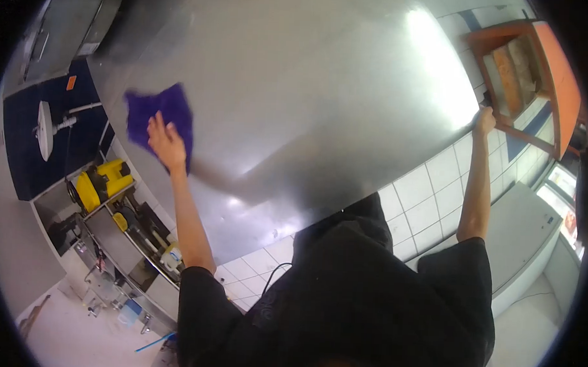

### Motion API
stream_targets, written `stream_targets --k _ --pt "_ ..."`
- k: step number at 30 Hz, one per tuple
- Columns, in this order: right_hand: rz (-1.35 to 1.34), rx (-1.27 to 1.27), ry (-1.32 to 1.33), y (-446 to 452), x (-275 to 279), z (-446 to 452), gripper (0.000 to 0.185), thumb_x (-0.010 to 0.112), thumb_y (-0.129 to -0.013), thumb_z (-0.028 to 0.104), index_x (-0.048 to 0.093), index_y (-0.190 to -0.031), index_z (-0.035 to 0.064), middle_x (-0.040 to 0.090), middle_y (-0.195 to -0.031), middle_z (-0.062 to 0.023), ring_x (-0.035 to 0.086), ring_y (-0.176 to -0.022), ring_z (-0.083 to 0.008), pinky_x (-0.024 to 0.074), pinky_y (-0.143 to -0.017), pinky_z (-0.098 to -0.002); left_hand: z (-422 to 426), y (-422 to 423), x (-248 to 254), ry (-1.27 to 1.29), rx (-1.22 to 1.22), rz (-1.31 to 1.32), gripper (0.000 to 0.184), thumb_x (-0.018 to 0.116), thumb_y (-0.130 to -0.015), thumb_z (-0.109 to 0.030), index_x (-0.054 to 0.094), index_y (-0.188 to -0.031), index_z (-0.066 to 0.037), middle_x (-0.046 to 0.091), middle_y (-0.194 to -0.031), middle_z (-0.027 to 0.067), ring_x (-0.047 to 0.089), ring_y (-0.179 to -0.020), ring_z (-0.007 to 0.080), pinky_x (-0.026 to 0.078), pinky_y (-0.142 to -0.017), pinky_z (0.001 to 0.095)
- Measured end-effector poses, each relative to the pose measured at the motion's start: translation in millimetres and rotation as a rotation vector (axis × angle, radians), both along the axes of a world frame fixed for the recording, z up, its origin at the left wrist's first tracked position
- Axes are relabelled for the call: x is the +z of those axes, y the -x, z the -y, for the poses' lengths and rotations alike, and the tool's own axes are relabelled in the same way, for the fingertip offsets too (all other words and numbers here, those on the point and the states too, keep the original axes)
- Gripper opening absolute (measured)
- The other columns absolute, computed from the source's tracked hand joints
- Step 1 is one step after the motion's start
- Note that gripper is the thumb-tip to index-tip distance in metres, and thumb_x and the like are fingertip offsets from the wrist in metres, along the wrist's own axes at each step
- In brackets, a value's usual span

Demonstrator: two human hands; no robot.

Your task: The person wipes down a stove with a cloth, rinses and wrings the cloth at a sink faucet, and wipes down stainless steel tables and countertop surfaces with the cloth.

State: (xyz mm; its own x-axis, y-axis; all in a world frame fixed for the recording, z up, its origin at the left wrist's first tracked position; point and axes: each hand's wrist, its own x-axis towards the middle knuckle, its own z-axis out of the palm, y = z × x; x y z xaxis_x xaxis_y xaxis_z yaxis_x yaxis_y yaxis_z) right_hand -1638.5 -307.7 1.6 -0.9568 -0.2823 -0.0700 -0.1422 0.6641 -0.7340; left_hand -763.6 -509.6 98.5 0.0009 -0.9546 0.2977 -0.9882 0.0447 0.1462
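Note:
A purple cloth [141,117] lies spread on the shiny metal table [297,86], towards its left side. My left hand [167,143] presses down on the cloth, palm low and fingers laid out over it, not wrapped round it. On the far right, my right hand [484,120] is closed round the table's edge near the corner. Its fingers are partly hidden by the small size and the angle. Both arms reach out from black sleeves.
An orange-framed cabinet [559,89] stands beyond the right corner. A grey-white chest [509,239] stands at the right. To the left are shelves with a yellow and black machine [99,184] and a white fan-like disc [44,131]. White tiles [418,194] cover the floor.

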Motion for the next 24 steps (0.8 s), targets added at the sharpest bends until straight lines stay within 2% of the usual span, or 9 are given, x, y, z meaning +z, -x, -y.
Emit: stream_targets --k 4,8,11,14,16,20,21,22,24 --pt "-0.054 -0.065 -0.059 -13 15 6 0.045 0.042 -0.086 0.032 0.078 -0.095 0.0072 0.071 -0.105 -0.0225 0.064 -0.105 -0.0340 0.0450 -0.096 -0.0387 -119 -10 3 -0.046 0.295 -0.051 0.052 0.029 -0.106 -0.039 0.037 -0.151 -0.014 0.034 -0.155 0.0162 0.027 -0.145 0.0358 0.018 -0.116 0.0550" --pt "-0.034 -0.138 0.019 -36 23 8 0.041 0.046 -0.088 0.034 0.079 -0.091 0.0091 0.071 -0.107 -0.0205 0.068 -0.099 -0.0338 0.0484 -0.093 -0.0395 -218 129 -1 -0.183 0.264 0.052 0.060 0.029 -0.105 -0.041 0.028 -0.153 -0.006 0.023 -0.160 0.0173 0.015 -0.150 0.0339 0.010 -0.119 0.0545" --pt "-0.006 -0.264 -0.030 -49 35 14 0.045 0.044 -0.092 0.034 0.073 -0.098 0.0000 0.070 -0.104 -0.0245 0.067 -0.098 -0.0377 0.0489 -0.092 -0.0453 -229 304 18 -0.252 0.008 0.046 0.063 0.040 -0.101 -0.036 0.029 -0.152 -0.001 0.023 -0.159 0.0209 0.012 -0.149 0.0394 0.007 -0.118 0.0563" --pt "0.061 -0.347 -0.033 -41 20 14 0.048 0.041 -0.094 0.034 0.056 -0.112 -0.0082 0.065 -0.109 -0.0306 0.064 -0.101 -0.0438 0.0485 -0.091 -0.0494 -209 461 32 -0.303 -0.535 -0.174 0.058 0.050 -0.096 -0.032 0.039 -0.148 -0.008 0.031 -0.156 0.0192 0.020 -0.147 0.0387 0.011 -0.117 0.0578" --pt "0.068 -0.367 -0.027 -71 56 8 0.046 0.044 -0.094 0.032 0.052 -0.117 -0.0081 0.064 -0.110 -0.0311 0.062 -0.102 -0.0443 0.0474 -0.091 -0.0485 -198 544 22 -0.208 -0.858 -0.256 0.055 0.050 -0.096 -0.032 0.042 -0.146 -0.009 0.035 -0.155 0.0168 0.024 -0.146 0.0354 0.012 -0.118 0.0551" --pt "-0.375 0.076 0.363 -132 113 -33 0.029 0.046 -0.097 0.019 0.059 -0.111 -0.0032 0.065 -0.104 -0.0200 0.060 -0.100 -0.0345 0.0459 -0.090 -0.0402 -187 605 22 -0.205 -1.082 -0.459 0.046 0.052 -0.095 -0.021 0.050 -0.139 -0.010 0.047 -0.147 0.0148 0.034 -0.143 0.0307 0.016 -0.119 0.0519" --pt "-0.275 0.261 0.408 -144 132 -42 0.027 0.045 -0.098 0.017 0.061 -0.109 -0.0019 0.065 -0.108 -0.0172 0.061 -0.101 -0.0322 0.0459 -0.091 -0.0383 -183 601 22 -0.275 -1.133 -0.531 0.042 0.052 -0.094 -0.016 0.053 -0.135 -0.009 0.051 -0.143 0.0142 0.036 -0.141 0.0300 0.018 -0.119 0.0516" --pt "-0.168 0.448 0.451 -157 143 -50 0.027 0.044 -0.100 0.015 0.064 -0.108 -0.0006 0.065 -0.112 -0.0145 0.061 -0.102 -0.0299 0.0460 -0.091 -0.0365 -186 589 25 -0.204 -1.124 -0.585 0.038 0.049 -0.093 -0.009 0.054 -0.131 -0.007 0.058 -0.134 0.0172 0.048 -0.133 0.0319 0.030 -0.114 0.0501" --pt "0.103 0.607 0.473 -188 149 -53 0.031 0.043 -0.101 0.017 0.065 -0.117 0.0009 0.060 -0.130 -0.0156 0.055 -0.121 -0.0308 0.0405 -0.103 -0.0371 -198 546 46 -0.535 -0.930 -0.998 0.035 0.045 -0.096 -0.009 0.053 -0.130 -0.005 0.063 -0.125 0.0200 0.058 -0.122 0.0337 0.042 -0.105 0.0456"
